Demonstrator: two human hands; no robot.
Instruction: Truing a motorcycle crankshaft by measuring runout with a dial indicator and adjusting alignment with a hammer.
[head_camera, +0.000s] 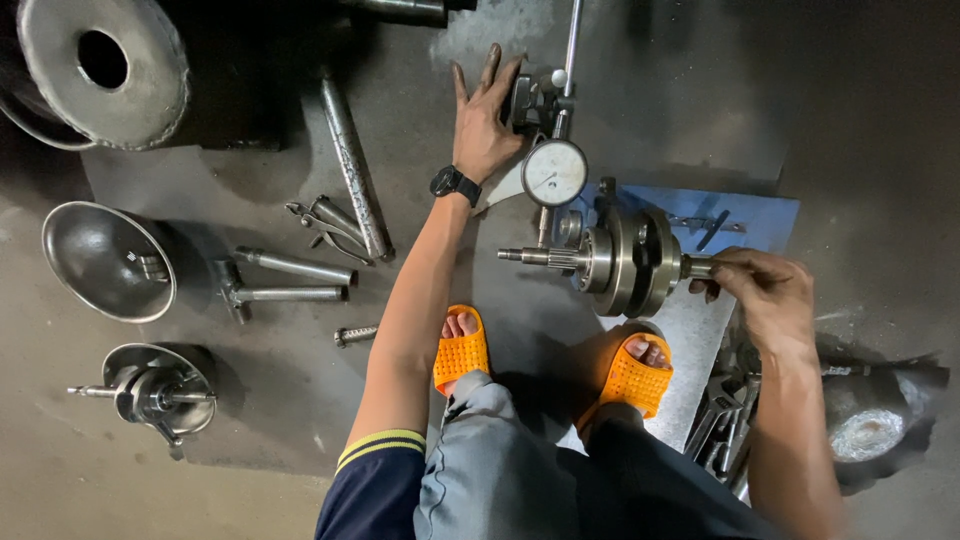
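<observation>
A steel crankshaft assembly (625, 262) lies horizontally in a stand over a blue plate (765, 222). My right hand (762, 292) pinches its right shaft end between the fingers. A round dial gauge (554, 172) on a thin rod (572, 45) stands just above the crankshaft's left side. My left hand (483, 118), with a black wristwatch, rests with fingers spread on the floor and touches the gauge's base block (527, 100).
On the left lie a long steel bar (353, 168), pliers (322, 226), a hammer-like tool (272, 285), a bolt (355, 335), a metal bowl (105, 260), another crankshaft (152, 392) and a perforated drum (100, 65). Wrenches (722, 425) are piled by my right foot. I wear orange slippers (460, 350).
</observation>
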